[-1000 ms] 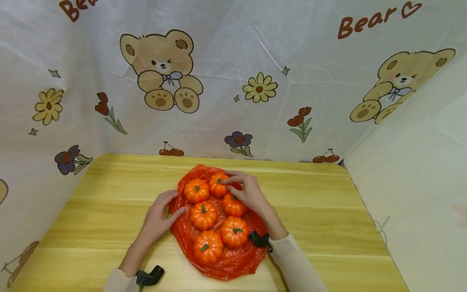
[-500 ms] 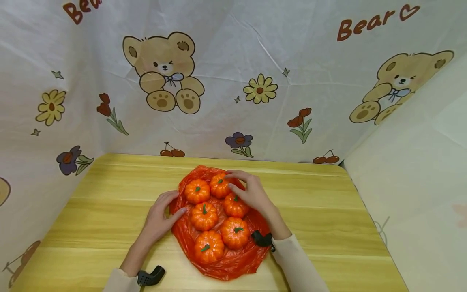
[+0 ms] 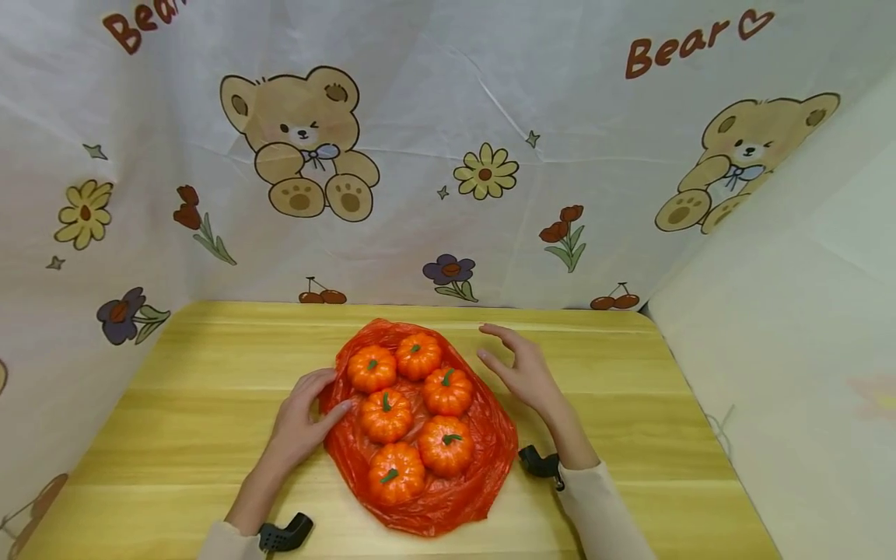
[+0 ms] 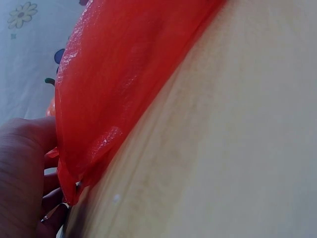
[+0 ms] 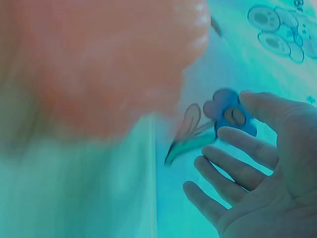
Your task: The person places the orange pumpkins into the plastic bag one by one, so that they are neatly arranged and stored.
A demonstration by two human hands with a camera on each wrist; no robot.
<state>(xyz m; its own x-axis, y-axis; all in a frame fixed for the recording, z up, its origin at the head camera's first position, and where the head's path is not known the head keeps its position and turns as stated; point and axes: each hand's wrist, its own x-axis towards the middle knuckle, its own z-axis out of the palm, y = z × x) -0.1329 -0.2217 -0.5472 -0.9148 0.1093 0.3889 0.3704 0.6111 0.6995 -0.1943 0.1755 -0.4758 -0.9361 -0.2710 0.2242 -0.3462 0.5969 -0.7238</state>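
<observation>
A red plastic bag (image 3: 490, 467) lies spread open on the table, with several small orange pumpkins (image 3: 446, 446) with green stems resting in it. My left hand (image 3: 297, 420) holds the bag's left rim, thumb over the inner side and fingers curled at the outer side. In the left wrist view, red film (image 4: 114, 84) rises beside the left hand (image 4: 22, 168). Off the bag's right side, my right hand (image 3: 525, 373) hovers with nothing in it. Its fingers are spread and loosely straight in the right wrist view (image 5: 257, 168).
Wood-patterned table (image 3: 630, 420) surrounds the bag. A white cloth (image 3: 406, 101) printed with bears and flowers hangs behind and at both sides. Black wrist devices (image 3: 285, 534) sit on both forearms.
My right hand has moved right, away from the far-right pumpkins and off the bag. The left hand stays at the left rim. The pumpkins keep their places.
</observation>
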